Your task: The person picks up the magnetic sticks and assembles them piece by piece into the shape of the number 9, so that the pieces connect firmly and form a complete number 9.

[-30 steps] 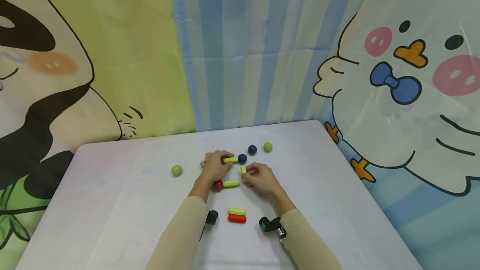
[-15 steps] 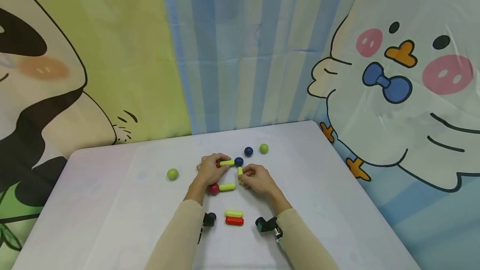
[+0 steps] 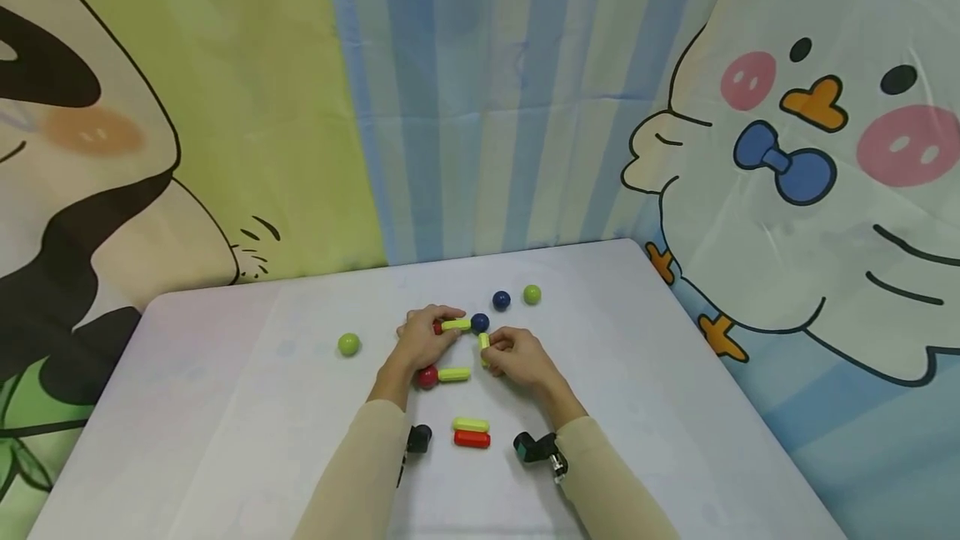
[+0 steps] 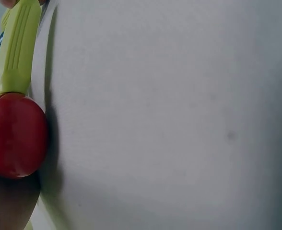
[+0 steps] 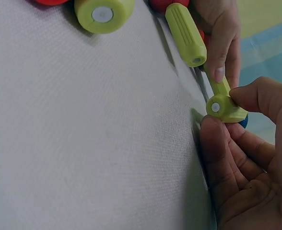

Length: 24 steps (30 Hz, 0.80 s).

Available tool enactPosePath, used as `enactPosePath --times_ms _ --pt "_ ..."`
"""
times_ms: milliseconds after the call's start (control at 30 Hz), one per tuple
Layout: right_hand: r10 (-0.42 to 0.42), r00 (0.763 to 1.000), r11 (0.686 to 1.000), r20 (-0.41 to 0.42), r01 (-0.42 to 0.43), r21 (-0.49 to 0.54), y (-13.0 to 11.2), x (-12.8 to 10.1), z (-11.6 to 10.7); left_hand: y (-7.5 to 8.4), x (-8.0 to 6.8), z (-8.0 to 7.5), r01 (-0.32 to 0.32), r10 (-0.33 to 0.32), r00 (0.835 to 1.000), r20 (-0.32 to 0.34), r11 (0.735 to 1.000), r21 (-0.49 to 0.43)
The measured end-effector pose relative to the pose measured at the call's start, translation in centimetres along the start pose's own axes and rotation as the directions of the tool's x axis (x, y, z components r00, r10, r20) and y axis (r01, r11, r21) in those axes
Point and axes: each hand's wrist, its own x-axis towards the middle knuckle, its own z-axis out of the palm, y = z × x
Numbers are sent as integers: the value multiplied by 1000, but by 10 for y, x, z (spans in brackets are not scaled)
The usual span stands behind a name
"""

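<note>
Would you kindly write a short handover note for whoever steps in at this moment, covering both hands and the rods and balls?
Left hand: holds the upper yellow rod, which meets the blue ball.
Right hand: pinches a short yellow rod just below that ball.
Done: a red ball is joined to the lower yellow rod.
Left, judging by the layout: seat the pinched rod and close the frame.
Loose on the table: a yellow rod beside a red rod, two green balls and a second blue ball.

Red ball [image 4: 16, 134] touching green stick [image 4: 18, 45], white tabletop [image 4: 170, 120].
</note>
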Motion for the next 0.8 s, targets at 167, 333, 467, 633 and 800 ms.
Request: enactPosePath --times_ms 167,333,467,633,800 --pt "3 1000 1000 1 -3 5 1 0 0 1 0 1 -1 1 1000 -11 1000 4" --pt "-6 1000 1000 -2 6 -7 1 -1 0 1 0 3 -8 9 1000 -25 1000 22" --pt "-10 1000 1000 0 10 -16 1 0 0 0 0 4 -10 10 999 -50 1000 13" --pt "-12 1000 999 -1 12 -45 0 -1 1 0 -1 7 -15 13 995 -99 1000 -23" --pt "-9 1000 998 -12 8 -69 -2 0 2 1 -3 7 -7 2 993 -118 999 -44"
